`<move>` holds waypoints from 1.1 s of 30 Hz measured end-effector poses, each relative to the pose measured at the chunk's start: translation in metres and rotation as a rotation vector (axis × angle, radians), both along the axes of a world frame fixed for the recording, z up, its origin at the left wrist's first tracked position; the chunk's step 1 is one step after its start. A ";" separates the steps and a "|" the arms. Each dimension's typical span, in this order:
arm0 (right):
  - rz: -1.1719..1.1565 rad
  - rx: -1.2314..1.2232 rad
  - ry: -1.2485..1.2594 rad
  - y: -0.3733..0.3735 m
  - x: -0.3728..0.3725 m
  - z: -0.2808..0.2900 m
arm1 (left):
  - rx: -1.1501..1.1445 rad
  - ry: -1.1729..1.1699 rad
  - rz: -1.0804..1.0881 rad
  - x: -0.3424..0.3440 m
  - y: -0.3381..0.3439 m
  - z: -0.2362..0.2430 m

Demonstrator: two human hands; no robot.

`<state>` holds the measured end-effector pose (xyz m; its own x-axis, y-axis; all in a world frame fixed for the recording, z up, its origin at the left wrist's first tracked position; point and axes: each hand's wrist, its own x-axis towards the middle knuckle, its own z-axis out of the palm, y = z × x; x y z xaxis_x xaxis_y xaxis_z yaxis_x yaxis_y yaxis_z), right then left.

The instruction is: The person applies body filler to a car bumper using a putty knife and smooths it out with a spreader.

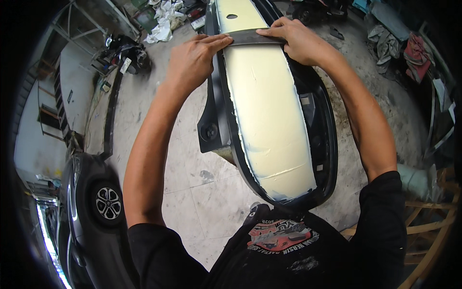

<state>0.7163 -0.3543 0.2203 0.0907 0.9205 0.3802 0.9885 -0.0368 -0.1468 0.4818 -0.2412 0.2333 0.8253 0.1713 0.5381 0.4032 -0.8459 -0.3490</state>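
A long black car bumper [329, 144] stretches away from my body, its near end close to my shirt. A broad band of pale yellow filler [267, 101] covers its middle, with ragged edges and a few thin ridges toward the near end. Across the far part of this band lies a dark, flexible spreader strip [255, 37], slightly bowed. My left hand [192, 57] pinches its left end, fingers on top. At the other end my right hand [301, 41] grips it between thumb and fingers. Beyond the strip, the filler continues around a small dark round hole [231, 17].
A dark car [89, 226] stands on the left, with a parked motorcycle [126, 55] farther back. Crumpled white sheeting [166, 19] lies at the far side. Grey and red cloths [416, 58] hang at the right, above a wooden frame [433, 226].
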 end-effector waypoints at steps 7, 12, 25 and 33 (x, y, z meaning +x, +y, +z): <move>0.009 0.042 0.008 0.000 0.006 -0.008 | 0.018 0.020 -0.035 0.000 -0.003 0.005; 0.009 0.021 0.018 -0.022 -0.001 -0.011 | 0.002 0.038 -0.042 -0.008 -0.025 0.005; 0.037 0.096 0.035 -0.111 -0.044 -0.018 | -0.071 0.066 -0.068 -0.047 -0.108 -0.007; 0.060 0.100 0.084 -0.157 -0.066 -0.022 | -0.111 0.082 -0.108 -0.065 -0.148 -0.017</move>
<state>0.6505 -0.5111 0.1980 0.0717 0.8833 0.4633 0.9726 0.0410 -0.2288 0.4165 -0.3891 0.2164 0.8824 0.1344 0.4509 0.2823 -0.9180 -0.2787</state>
